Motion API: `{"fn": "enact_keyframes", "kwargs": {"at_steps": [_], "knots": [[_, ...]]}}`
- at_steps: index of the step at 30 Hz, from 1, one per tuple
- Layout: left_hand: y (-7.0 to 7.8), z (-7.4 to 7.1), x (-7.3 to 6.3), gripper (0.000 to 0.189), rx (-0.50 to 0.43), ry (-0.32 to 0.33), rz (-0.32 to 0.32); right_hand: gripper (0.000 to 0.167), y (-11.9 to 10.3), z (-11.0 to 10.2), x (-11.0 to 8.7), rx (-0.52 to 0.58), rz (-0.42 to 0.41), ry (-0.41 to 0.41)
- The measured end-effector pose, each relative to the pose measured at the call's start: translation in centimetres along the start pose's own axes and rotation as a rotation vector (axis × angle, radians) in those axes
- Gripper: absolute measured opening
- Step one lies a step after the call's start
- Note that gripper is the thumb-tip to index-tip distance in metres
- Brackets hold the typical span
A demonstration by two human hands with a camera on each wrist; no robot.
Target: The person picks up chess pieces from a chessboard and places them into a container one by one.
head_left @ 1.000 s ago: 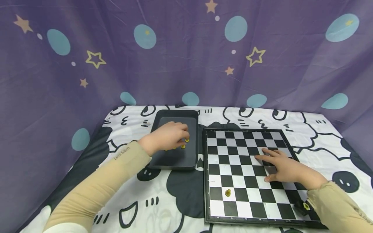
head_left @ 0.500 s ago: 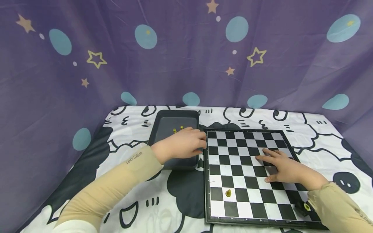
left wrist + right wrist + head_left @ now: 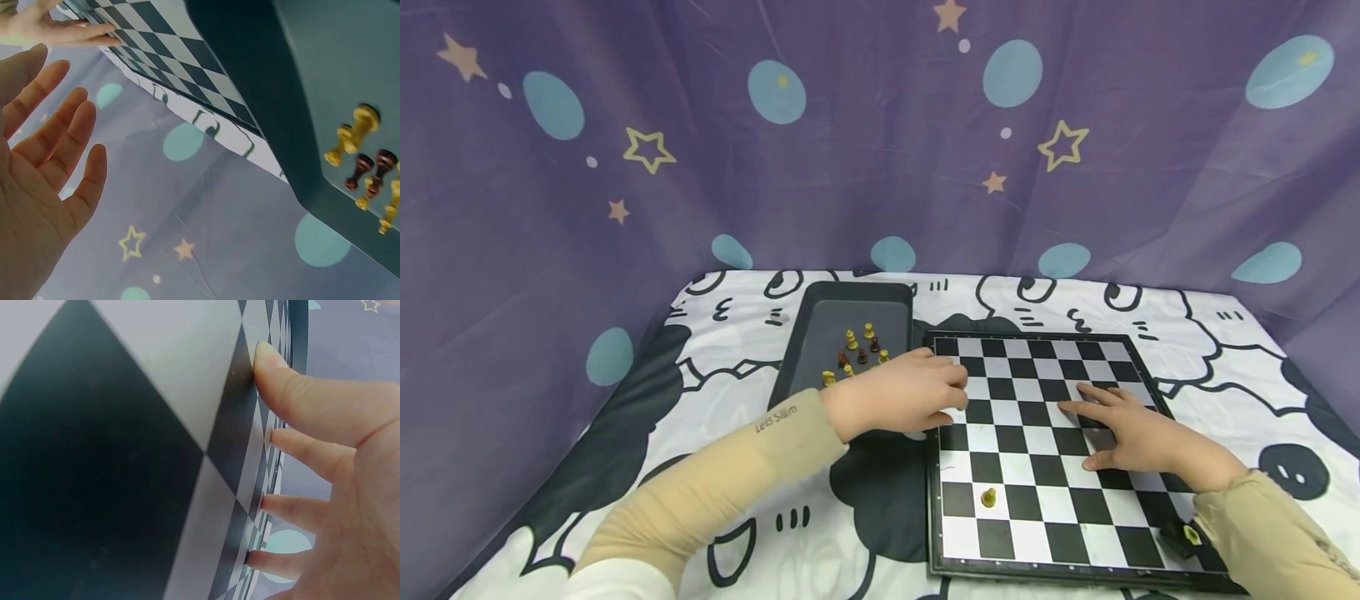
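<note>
My left hand (image 3: 906, 390) is over the left edge of the chessboard (image 3: 1037, 429), its fingers bent and its thumb apart below them. In the left wrist view no piece shows at the left fingers (image 3: 84, 134); whether something is hidden between thumb and index finger I cannot tell. With fingers spread, my right hand (image 3: 1135, 437) rests on the board's right half; the right wrist view shows its thumb (image 3: 272, 369) against the squares. A yellow chess pawn (image 3: 988, 497) stands on a dark square near the board's front left corner.
Left of the board sits a dark grey tray (image 3: 820, 304) holding several yellow chess pieces (image 3: 852, 340) and dark red ones (image 3: 862, 357). A black item with a yellow mark (image 3: 1183, 537) is beside the right sleeve. A purple curtain (image 3: 865, 167) hangs behind the patterned cloth (image 3: 797, 533).
My left hand has come out of the tray and moved right to the board's left edge, uncovering the pieces in the tray. The right hand and the pawn have stayed in place.
</note>
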State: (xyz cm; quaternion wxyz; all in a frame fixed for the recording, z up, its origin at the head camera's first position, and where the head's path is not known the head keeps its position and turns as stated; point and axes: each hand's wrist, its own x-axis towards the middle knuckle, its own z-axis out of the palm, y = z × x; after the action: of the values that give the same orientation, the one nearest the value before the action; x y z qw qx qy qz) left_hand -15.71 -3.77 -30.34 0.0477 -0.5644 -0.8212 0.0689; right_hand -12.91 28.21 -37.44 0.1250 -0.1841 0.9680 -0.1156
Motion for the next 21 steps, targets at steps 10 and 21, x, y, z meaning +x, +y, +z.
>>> {"fn": "enact_keyframes", "kwargs": {"at_steps": [10,21], "knots": [[2.0,-0.2,0.8,0.015,0.023,-0.033,0.063,0.082,0.0,0.0,0.0,-0.005,-0.006,-0.001],[3.9,0.4,1.2,0.018,0.051,-0.07,0.129,0.083,0.1,0.0,0.1,0.001,0.0,0.003]]}}
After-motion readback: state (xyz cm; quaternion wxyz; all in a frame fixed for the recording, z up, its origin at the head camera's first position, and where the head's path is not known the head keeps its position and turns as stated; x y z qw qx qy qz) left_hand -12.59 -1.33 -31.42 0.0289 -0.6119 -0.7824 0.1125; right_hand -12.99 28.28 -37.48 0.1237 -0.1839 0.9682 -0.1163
